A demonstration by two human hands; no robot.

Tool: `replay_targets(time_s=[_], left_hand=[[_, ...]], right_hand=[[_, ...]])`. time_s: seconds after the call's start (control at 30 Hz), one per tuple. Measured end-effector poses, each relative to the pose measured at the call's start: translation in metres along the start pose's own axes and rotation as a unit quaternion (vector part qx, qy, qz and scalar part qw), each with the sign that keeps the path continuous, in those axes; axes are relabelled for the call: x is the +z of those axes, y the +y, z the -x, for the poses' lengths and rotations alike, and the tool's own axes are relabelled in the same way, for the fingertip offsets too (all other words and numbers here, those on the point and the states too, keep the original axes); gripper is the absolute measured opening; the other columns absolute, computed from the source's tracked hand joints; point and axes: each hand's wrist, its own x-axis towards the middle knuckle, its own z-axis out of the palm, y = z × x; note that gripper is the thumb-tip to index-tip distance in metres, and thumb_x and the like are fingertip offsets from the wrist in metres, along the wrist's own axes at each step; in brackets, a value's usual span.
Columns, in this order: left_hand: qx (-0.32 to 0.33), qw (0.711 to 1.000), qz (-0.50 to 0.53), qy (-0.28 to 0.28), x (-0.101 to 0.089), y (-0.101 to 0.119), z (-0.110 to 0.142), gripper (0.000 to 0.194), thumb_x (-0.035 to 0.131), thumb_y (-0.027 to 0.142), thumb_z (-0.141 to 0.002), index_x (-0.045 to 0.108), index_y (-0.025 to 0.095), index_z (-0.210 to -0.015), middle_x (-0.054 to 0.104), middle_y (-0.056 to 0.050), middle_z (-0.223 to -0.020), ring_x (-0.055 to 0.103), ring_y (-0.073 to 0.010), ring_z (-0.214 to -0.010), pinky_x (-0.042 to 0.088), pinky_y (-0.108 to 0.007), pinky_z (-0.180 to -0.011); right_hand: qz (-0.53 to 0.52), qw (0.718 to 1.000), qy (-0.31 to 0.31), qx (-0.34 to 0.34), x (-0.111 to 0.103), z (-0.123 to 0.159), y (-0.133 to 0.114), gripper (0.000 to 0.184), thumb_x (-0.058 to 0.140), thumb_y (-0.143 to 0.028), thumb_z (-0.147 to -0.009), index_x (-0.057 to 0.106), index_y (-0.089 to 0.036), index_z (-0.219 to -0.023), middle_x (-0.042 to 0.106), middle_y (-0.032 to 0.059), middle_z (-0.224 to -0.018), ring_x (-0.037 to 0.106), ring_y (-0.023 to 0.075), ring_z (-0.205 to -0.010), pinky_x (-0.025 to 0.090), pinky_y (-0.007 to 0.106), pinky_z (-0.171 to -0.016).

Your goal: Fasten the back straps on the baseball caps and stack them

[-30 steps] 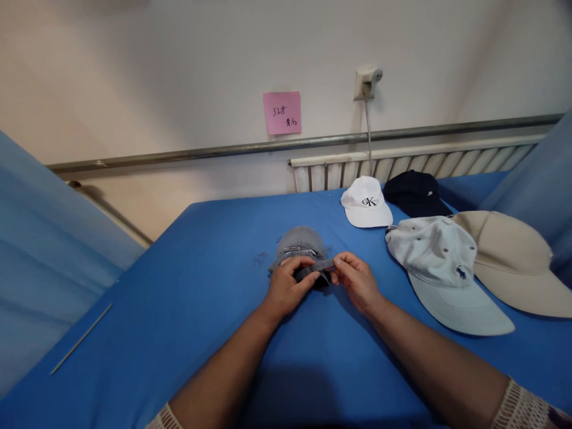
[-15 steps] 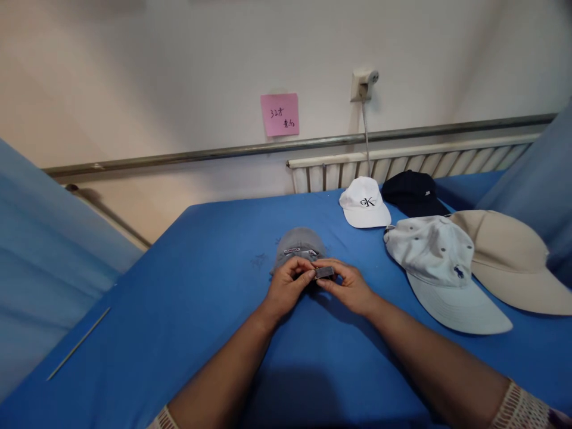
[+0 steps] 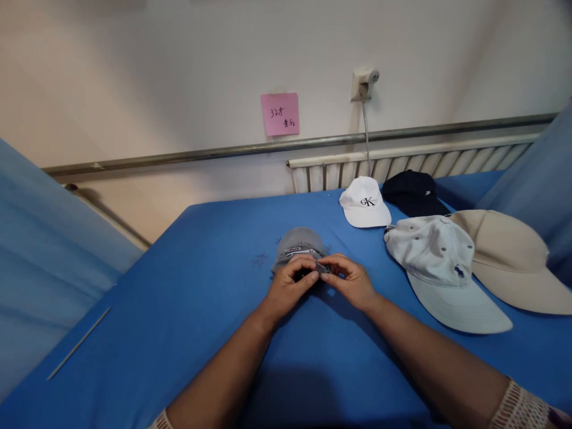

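A grey baseball cap (image 3: 302, 238) stands on the blue-covered table with its inside label and back opening toward me. My left hand (image 3: 288, 287) is closed, thumb and fingertips pinching the cap's dark strap (image 3: 320, 269) at the near edge. From the other side my right hand (image 3: 352, 283) pinches the same strap, its fingertips close to the left ones. The strap's finer details, such as any buckle, are mostly hidden by the fingers.
To the right lie a white cap (image 3: 367, 208), a black cap (image 3: 411, 190), a pale grey cap (image 3: 435, 253) and a beige cap (image 3: 504, 244). A thin stick (image 3: 78, 344) rests at the left edge. Behind are a metal rail (image 3: 223, 151) and a radiator (image 3: 402, 161).
The strap end, seen flat between my right fingers before, has turned and is now mostly covered. My right hand has shifted slightly; the left hand barely moved.
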Motion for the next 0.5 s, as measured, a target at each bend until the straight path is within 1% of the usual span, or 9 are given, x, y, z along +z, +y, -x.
replay_targets(time_s=[0.1, 0.17, 0.27, 0.33, 0.4, 0.5], left_hand=[[-0.02, 0.999, 0.026, 0.005, 0.0, 0.0012, -0.0001, 0.021, 0.071, 0.039, -0.08, 0.069, 0.018, -0.079, 0.062, -0.009, -0.111, 0.056, -0.0228, -0.108, 0.041, -0.04, -0.101], [-0.037, 0.998, 0.043, 0.008, 0.0003, 0.0016, 0.0002, 0.022, 0.07, 0.04, -0.08, 0.069, 0.018, -0.077, 0.062, -0.009, -0.112, 0.056, -0.0229, -0.109, 0.041, -0.04, -0.101], [-0.054, 0.997, 0.06, 0.02, 0.0005, 0.0008, 0.0006, 0.021, 0.07, 0.039, -0.081, 0.069, 0.018, -0.077, 0.062, -0.008, -0.111, 0.056, -0.0217, -0.107, 0.041, -0.038, -0.098], [-0.058, 0.996, 0.067, 0.028, 0.0004, -0.0008, 0.0006, 0.021, 0.072, 0.039, -0.079, 0.069, 0.018, -0.077, 0.063, -0.008, -0.111, 0.057, -0.021, -0.105, 0.043, -0.036, -0.094], [-0.066, 0.994, 0.081, 0.034, 0.0004, -0.0022, 0.0006, 0.021, 0.074, 0.039, -0.077, 0.068, 0.018, -0.077, 0.064, -0.007, -0.108, 0.057, -0.0199, -0.1, 0.045, -0.033, -0.089], [-0.095, 0.988, 0.118, 0.029, 0.0003, -0.0025, 0.0008, 0.023, 0.075, 0.038, -0.076, 0.067, 0.017, -0.078, 0.064, -0.006, -0.098, 0.057, -0.0155, -0.084, 0.045, -0.029, -0.076]], right_hand=[[-0.019, 1.0, -0.004, 0.009, 0.0, 0.0, 0.0016, 0.018, 0.075, -0.033, -0.075, 0.074, -0.026, -0.093, 0.066, 0.0034, -0.09, 0.057, 0.0161, -0.074, 0.046, 0.031, -0.066], [-0.037, 0.999, -0.01, 0.026, 0.001, 0.0007, 0.0036, 0.021, 0.076, -0.034, -0.074, 0.074, -0.026, -0.093, 0.067, 0.0033, -0.091, 0.057, 0.0159, -0.075, 0.046, 0.031, -0.068], [-0.064, 0.995, -0.006, 0.078, 0.0033, 0.0022, 0.0069, 0.024, 0.076, -0.035, -0.074, 0.071, -0.026, -0.096, 0.065, 0.0005, -0.082, 0.056, 0.0146, -0.07, 0.046, 0.031, -0.067], [-0.058, 0.994, -0.005, 0.096, 0.0042, 0.0026, 0.0076, 0.022, 0.076, -0.036, -0.074, 0.07, -0.025, -0.092, 0.064, -0.0009, -0.076, 0.055, 0.0141, -0.067, 0.046, 0.031, -0.066], [-0.036, 0.996, -0.006, 0.085, 0.004, 0.0023, 0.0064, 0.019, 0.076, -0.037, -0.073, 0.07, -0.024, -0.087, 0.064, -0.0003, -0.077, 0.054, 0.014, -0.066, 0.046, 0.031, -0.066], [-0.016, 0.998, 0.01, 0.059, 0.0023, 0.0009, 0.0031, 0.019, 0.077, -0.036, -0.072, 0.072, -0.024, -0.085, 0.064, 0.0006, -0.08, 0.053, 0.0137, -0.066, 0.045, 0.029, -0.062]])
